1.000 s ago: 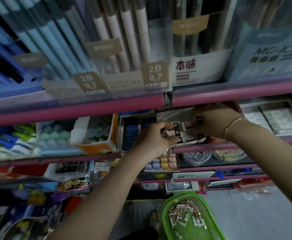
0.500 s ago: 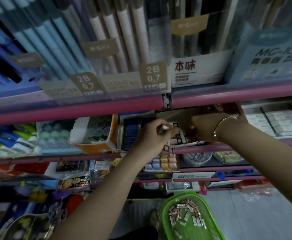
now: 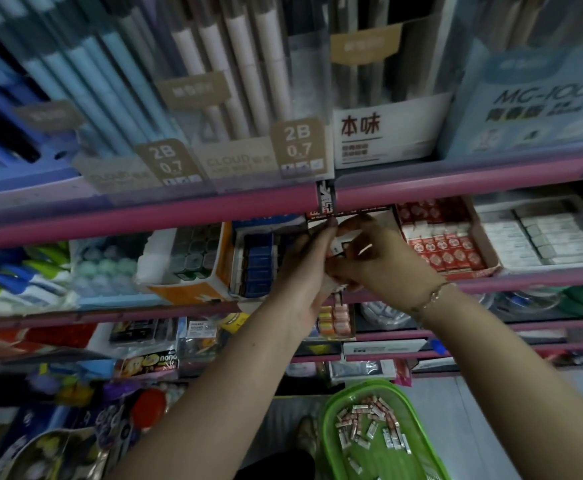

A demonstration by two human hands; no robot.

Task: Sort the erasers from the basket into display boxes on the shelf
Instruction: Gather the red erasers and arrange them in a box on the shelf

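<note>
Reaching up to the pink metal shelf, both hands meet at a white cardboard display box with black and red print near the middle of the shelf's front edge. The left hand lies with long, nearly straight fingers against the box's left side. The right hand has its fingers curled over the box front; what they pinch is too blurred to tell. Just beside it on the right stands an open carton of red-and-white erasers. Low down, near the floor, a green plastic basket holds many small loose wrapped erasers, well apart from the hands.
</note>
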